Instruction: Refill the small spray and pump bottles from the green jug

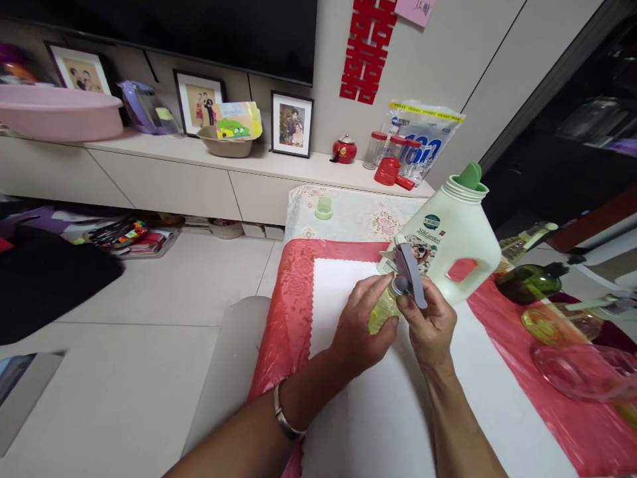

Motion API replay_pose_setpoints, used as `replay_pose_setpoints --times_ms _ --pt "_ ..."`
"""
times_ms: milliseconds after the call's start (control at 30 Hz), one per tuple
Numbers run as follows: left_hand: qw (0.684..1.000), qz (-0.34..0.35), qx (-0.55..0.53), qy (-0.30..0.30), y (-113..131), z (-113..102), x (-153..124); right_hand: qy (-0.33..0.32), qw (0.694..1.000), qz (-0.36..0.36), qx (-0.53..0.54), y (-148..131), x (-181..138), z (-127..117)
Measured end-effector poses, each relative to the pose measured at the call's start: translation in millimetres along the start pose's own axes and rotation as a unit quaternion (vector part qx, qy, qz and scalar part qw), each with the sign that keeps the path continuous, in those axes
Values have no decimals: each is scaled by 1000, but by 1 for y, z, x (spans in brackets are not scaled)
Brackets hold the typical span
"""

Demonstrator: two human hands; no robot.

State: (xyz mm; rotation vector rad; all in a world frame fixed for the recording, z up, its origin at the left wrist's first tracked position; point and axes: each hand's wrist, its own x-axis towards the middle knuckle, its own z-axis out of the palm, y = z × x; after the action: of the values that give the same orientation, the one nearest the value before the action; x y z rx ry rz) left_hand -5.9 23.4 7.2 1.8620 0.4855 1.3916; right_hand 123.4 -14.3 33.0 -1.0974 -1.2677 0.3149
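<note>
My left hand (358,325) is wrapped round a small clear spray bottle (381,313) with yellowish liquid in it. At the bottle's neck, my right hand (432,322) has its fingers closed on the grey trigger spray head (409,271), which sits on or right at the bottle's mouth; whether it is screwed down I cannot tell. Just behind the hands stands a large pale green detergent jug (460,232), its neck uncapped and a green spout (470,175) showing. A pale green cap (323,208) rests on the flowered cloth farther back.
White paper (378,411) covers a red plastic sheet (291,292) on the table. To the right are a dark green pump bottle (530,283), other bottles and a clear pink bowl (582,372). A cabinet (179,182) at the back holds frames, a pink basin (60,113) and jars.
</note>
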Motion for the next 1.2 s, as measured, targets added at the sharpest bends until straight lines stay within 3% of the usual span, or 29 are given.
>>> replay_pose_setpoints --times_ms 100,267,633,800,1067,1200 --pt "999 -9 -35 -1 6 -7 4 4 1000 3 5 -2 1 3" --pt "991 -88 -98 -26 20 -16 15 12 1000 11 20 0 1 4" --pt "976 -213 -47 8 35 -9 34 -28 999 20 24 10 -3 0" --pt "974 -221 -40 10 31 -12 42 -59 997 41 24 12 -1 -3" --pt "971 -227 -17 -78 36 -29 55 -177 976 124 11 13 -3 -2" --pt "967 -237 -77 -52 35 -31 59 -194 972 136 -5 10 -2 -3"
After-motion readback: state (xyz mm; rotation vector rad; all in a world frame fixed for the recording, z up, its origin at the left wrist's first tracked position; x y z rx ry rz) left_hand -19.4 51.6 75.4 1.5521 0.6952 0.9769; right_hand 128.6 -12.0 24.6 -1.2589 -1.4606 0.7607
